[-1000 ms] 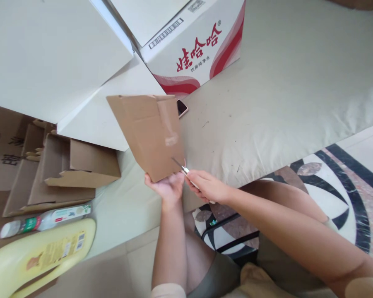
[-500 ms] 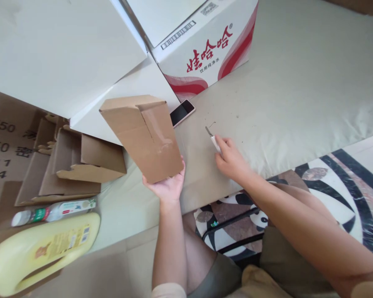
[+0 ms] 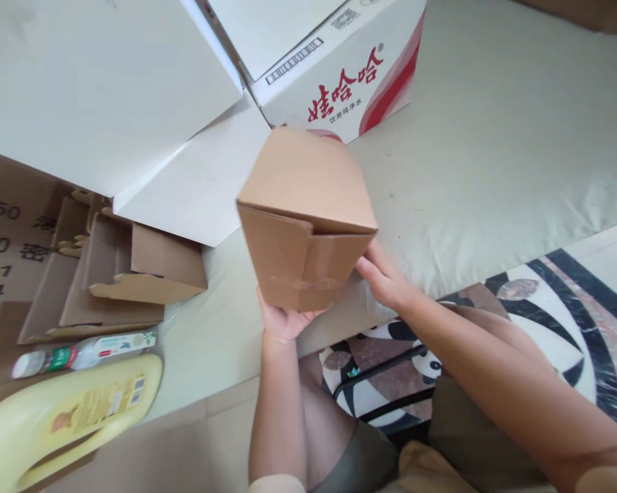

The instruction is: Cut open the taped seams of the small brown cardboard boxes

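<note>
A brown cardboard box (image 3: pixel 308 185) is raised in front of me, its taped end tilted toward me and a flap seam partly gaping. My left hand (image 3: pixel 287 322) supports it from below, palm up with the fingers curled under the lower edge. Close at the box's right side is my right hand (image 3: pixel 385 277), its fingers partly behind the cardboard. The small white-handled knife seen in that hand half a second ago is now hidden by the box. Whether the right hand touches the cardboard I cannot tell.
A white and red carton (image 3: pixel 349 89) stands behind, beside large white boxes (image 3: pixel 97 82). Left lie open brown cartons (image 3: pixel 148 267), a clear bottle (image 3: pixel 87 352) and a yellow jug (image 3: pixel 72 418). Pale cloth (image 3: pixel 483 137) covers the surface; a patterned rug (image 3: pixel 539 322) lies below.
The box has swung right and tipped, bringing its taped end toward me. It now covers the phone and the knife. My right hand has stayed nearly in place.
</note>
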Motion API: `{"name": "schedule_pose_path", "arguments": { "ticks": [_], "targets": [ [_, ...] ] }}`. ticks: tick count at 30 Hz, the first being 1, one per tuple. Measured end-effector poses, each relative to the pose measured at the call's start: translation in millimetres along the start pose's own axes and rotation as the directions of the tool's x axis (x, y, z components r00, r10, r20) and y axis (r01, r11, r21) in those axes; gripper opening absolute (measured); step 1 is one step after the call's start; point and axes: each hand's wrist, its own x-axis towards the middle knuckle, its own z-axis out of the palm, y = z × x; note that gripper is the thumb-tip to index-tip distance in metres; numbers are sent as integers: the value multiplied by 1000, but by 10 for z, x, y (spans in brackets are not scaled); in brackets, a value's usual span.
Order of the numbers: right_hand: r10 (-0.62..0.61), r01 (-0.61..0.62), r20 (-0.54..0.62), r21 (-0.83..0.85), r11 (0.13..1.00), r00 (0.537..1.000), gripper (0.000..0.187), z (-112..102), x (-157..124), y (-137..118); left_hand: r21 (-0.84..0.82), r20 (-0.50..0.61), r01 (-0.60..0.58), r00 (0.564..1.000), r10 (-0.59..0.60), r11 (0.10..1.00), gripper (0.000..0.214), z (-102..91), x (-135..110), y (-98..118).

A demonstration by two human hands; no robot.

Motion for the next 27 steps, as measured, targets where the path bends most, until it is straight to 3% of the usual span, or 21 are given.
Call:
{"name": "schedule_pose_path", "arguments": {
  "ticks": [3, 7, 9, 11, 12, 14, 16, 17, 22, 27],
  "targets": [
    [-30, 30, 48, -15, 999, 998, 70, 27, -26, 3, -6, 43, 87, 995, -86, 996, 82, -91, 14, -10],
    [-86, 91, 59, -93, 991, 995, 67, 52, -27, -15, 7, 33, 113, 993, -113, 994, 61, -196, 96, -60],
    [-113, 117, 39, -117, 986, 993, 65, 57, -16, -21, 73, -10, 100, 995, -99, 992, 56, -202, 152, -107],
    [-113, 113, 11, -138, 984, 994, 61, 55, -5, -30, 151, -127, 42, 992, -23, 988, 49, -190, 204, -168],
    [-106, 105, -1, -146, 984, 994, 59, 52, -1, -36, 195, -214, -27, 974, 70, 980, 44, -185, 222, -202],
    [-98, 93, -18, -160, 983, 995, 54, 44, 4, -50, 301, -356, -242, 869, 344, 922, 37, -185, 233, -266],
    [-100, 95, -18, -176, 980, 995, 52, 39, 5, -60, 374, -377, -461, 717, 586, 805, 38, -198, 201, -312],
    [-101, 97, -15, -186, 978, 995, 51, 40, 4, -62, 358, -344, -534, 687, 640, 766, 40, -204, 175, -326],
    [-111, 117, 38, -249, 962, 993, 53, 75, -5, -35, 308, -181, -612, 714, 676, 728, 54, -136, 120, -336],
    [-141, 157, 73, -312, 937, 987, 58, 131, -31, 2, 409, -131, -675, 622, 772, 613, 76, -68, 268, -290]
  ]
}}
